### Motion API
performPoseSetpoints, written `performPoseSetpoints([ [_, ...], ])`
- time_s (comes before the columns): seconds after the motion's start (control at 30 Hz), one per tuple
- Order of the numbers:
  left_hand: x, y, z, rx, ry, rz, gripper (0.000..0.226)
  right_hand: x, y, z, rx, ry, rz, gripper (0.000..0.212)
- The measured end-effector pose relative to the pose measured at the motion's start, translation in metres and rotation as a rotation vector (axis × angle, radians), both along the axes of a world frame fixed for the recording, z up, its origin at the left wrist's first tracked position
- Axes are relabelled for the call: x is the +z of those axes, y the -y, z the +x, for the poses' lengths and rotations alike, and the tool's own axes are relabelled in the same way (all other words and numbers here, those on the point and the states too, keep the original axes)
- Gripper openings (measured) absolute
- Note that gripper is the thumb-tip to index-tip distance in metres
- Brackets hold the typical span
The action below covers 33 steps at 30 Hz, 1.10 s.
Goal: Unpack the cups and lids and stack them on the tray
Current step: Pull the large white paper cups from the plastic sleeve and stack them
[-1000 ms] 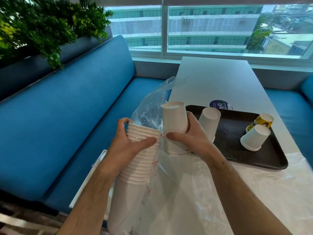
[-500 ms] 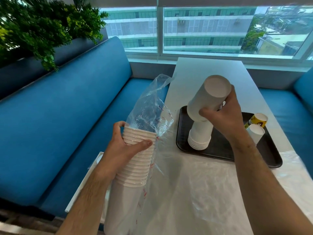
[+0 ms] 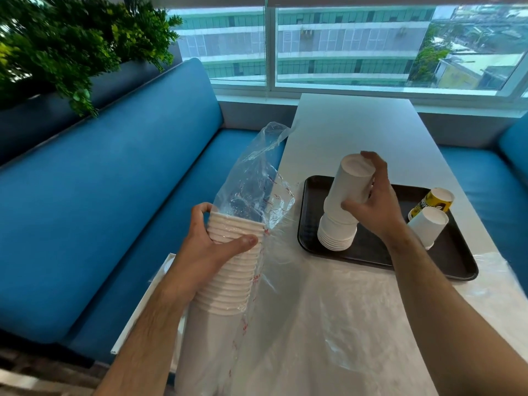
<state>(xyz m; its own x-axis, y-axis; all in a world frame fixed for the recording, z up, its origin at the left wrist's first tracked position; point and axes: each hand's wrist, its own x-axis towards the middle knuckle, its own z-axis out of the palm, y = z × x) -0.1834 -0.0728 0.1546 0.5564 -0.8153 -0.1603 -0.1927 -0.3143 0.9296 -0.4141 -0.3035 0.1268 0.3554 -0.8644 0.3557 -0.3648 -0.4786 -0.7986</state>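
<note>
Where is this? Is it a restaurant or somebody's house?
Probably a café or office break area, not a house. There is a long blue booth bench beside a white table, a black serving tray of paper cups, and a big window facing tall buildings.

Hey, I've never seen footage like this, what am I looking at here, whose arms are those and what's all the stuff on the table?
There is no machine here. The picture comes from a camera worn on a person's head, looking forward and down, so the two bare arms are the wearer's own. The left hand grips a tall stack of white paper cups that stands partly inside a clear plastic bag. The right hand holds a shorter batch of upside-down cups tilted over a cup stack on the dark tray. Also on the tray are a single white cup and a yellow cup. The tray sits on a white table, between blue benches by a window.
</note>
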Motion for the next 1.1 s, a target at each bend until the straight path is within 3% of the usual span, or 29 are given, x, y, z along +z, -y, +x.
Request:
performPoseSetpoints([
  [0.17, 0.000, -0.001, 0.001, 0.006, 0.008, 0.008, 0.102, -0.027, 0.006, 0.000, 0.006, -0.025, 0.082, 0.085],
  [0.37, 0.000, 0.001, 0.001, 0.000, 0.013, 0.005, 0.098, -0.046, 0.006, -0.002, 0.000, -0.046, 0.176, 0.089],
  [0.5, 0.000, 0.002, 0.001, -0.002, 0.013, 0.008, 0.100, -0.041, -0.001, 0.000, -0.118, -0.146, 0.081, 0.101],
  [0.6, -0.001, 0.003, 0.002, 0.000, 0.007, 0.003, 0.098, -0.028, -0.023, 0.009, -0.292, -0.036, -0.056, 0.085],
  [0.7, -0.003, 0.004, 0.000, -0.009, 0.007, -0.005, 0.093, -0.002, -0.047, 0.027, -0.039, 0.109, -0.046, 0.038],
  [0.77, -0.003, 0.005, -0.002, -0.018, 0.007, -0.005, 0.094, 0.019, -0.065, 0.039, 0.263, 0.034, 0.049, 0.021],
  [0.93, -0.003, 0.010, -0.003, -0.001, -0.009, 0.010, 0.108, 0.033, -0.081, 0.067, 0.757, -0.155, 0.129, 0.022],
  [1.1, -0.003, 0.008, 0.001, -0.010, 0.034, 0.000, 0.091, 0.025, -0.088, 0.080, 0.837, -0.006, 0.354, 0.014],
])
